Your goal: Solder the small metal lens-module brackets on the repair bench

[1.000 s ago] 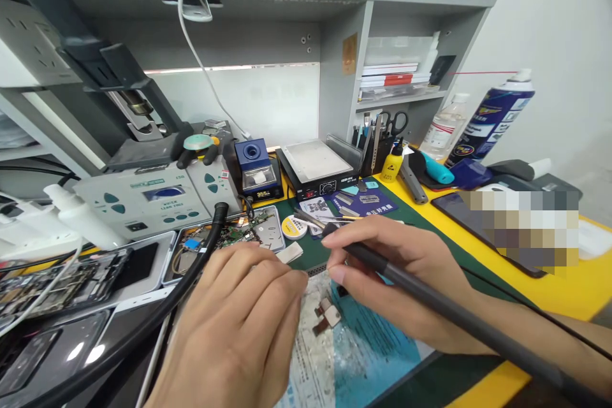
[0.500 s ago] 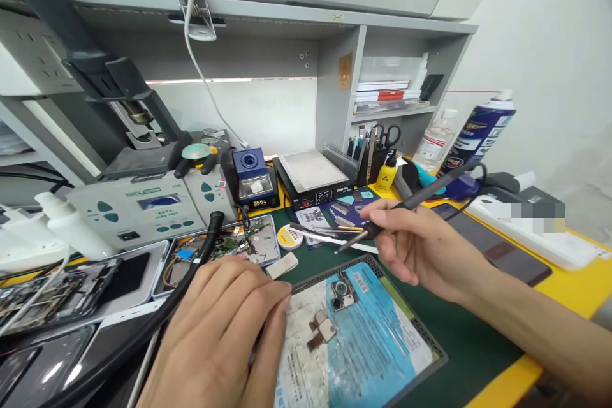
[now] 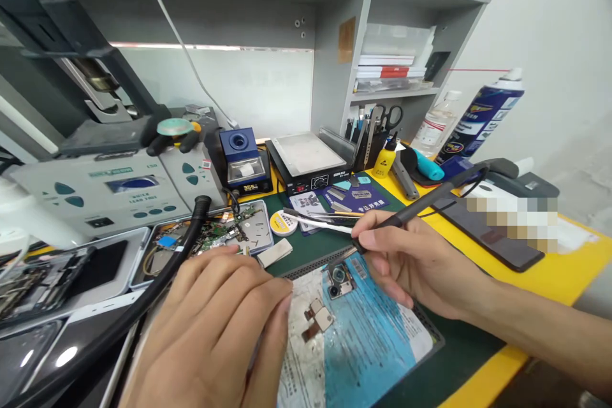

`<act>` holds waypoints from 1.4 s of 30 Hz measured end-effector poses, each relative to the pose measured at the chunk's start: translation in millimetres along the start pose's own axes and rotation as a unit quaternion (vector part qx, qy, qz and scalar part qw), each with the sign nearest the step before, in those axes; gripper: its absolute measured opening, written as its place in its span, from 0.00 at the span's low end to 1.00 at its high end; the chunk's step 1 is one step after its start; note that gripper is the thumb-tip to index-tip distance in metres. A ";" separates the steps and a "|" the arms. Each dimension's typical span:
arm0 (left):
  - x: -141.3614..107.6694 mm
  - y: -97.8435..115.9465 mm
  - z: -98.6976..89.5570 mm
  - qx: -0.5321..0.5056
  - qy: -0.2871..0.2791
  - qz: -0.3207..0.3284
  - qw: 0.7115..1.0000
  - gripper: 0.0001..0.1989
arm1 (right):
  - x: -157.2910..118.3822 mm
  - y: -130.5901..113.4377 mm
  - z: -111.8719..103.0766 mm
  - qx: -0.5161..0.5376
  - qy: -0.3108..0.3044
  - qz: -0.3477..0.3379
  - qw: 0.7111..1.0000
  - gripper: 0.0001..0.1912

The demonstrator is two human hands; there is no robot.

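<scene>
My right hand (image 3: pixel 406 261) pinches a soldering iron (image 3: pixel 421 204) by its black grip. The iron's thin tip slants down over the far edge of a blue and white sheet (image 3: pixel 377 338), close to a phone camera module (image 3: pixel 340 280). Nearer me on that sheet lies a second camera module (image 3: pixel 319 319) with brown flex ends. My left hand (image 3: pixel 220 331) rests at the sheet's left side, back up, with fingers bent and pressed together. Its fingertips are partly hidden, so what it holds, if anything, does not show.
A black hose (image 3: pixel 157 306) crosses the left side in front of trays with circuit boards (image 3: pixel 215 233). Behind stand a soldering station (image 3: pixel 243 169), a heating plate (image 3: pixel 310 162) and a yellow bottle (image 3: pixel 384 158). A dark phone (image 3: pixel 488 233) lies right.
My right hand has lowered the soldering iron, bringing its tip from above the mat to beside the upper camera module. My left hand stays nearly in place. The head view has tilted down.
</scene>
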State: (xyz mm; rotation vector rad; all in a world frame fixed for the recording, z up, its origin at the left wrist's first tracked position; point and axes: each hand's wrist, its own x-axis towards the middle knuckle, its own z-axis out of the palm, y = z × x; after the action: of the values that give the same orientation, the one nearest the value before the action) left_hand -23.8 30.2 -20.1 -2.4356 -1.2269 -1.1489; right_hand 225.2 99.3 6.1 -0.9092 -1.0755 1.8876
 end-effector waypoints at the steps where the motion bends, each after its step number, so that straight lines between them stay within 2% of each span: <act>1: -1.5 -0.2 0.4 -0.001 -0.001 -0.001 1.000 0.09 | 0.1 0.3 0.4 -0.002 0.000 0.001 1.000 0.07; 6: -6.4 -1.9 1.3 0.013 -0.016 0.011 1.000 0.08 | -0.5 1.0 0.1 -0.009 0.002 0.005 1.000 0.05; 25: 0.1 -1.5 5.2 0.048 -0.046 0.032 0.997 0.04 | -3.4 3.7 4.5 -0.027 0.012 -0.008 1.000 0.04; 42: 4.4 -0.3 5.5 0.052 -0.036 0.044 0.997 0.05 | -1.6 2.2 4.9 -0.029 0.012 -0.005 0.999 0.03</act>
State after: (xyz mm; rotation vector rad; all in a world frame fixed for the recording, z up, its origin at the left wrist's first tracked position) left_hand -19.4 35.6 -20.8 -2.4468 -1.1549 -0.9564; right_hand 221.1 95.4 6.4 -0.9548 -1.1233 1.8407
